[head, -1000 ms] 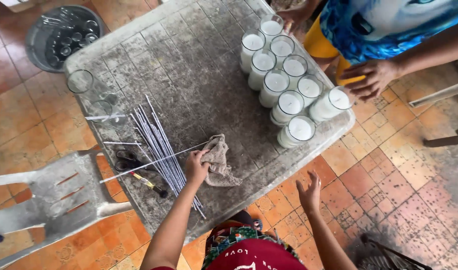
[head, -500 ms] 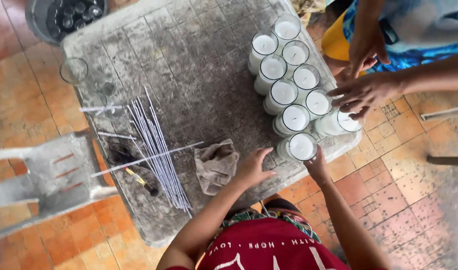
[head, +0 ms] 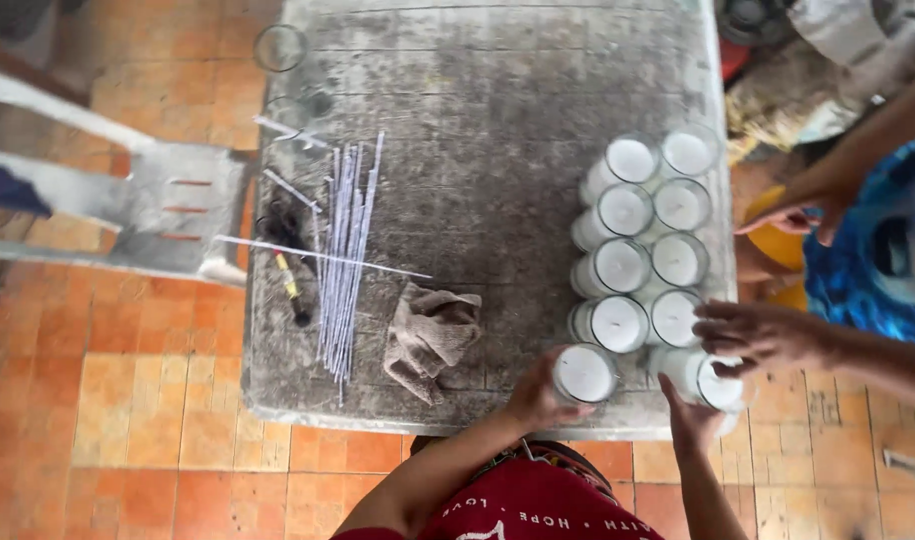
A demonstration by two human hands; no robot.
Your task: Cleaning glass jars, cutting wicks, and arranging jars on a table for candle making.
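Note:
My left hand [head: 534, 398] is wrapped around a glass jar candle [head: 585, 373] filled with white wax, at the near edge of the grey table [head: 498, 120]. My right hand [head: 690, 418] is open, its fingertips against a tilted jar candle [head: 716, 384] at the table's near right corner. Another person's hand [head: 768, 337] rests on top of that tilted jar. Several more white jar candles [head: 640, 240] stand in two rows along the right side.
A crumpled beige cloth [head: 431, 335] lies left of my left hand. Further left are a bundle of thin white rods [head: 344, 250], scissors [head: 281, 225] and a yellow-black tool [head: 290, 290]. Empty glasses [head: 280, 47] stand at the far left corner. A plastic chair [head: 178, 210] is beside the table.
My left hand left the cloth and closed on the nearest candle jar. My right hand shifted right to the tilted jar. The view has turned over the table.

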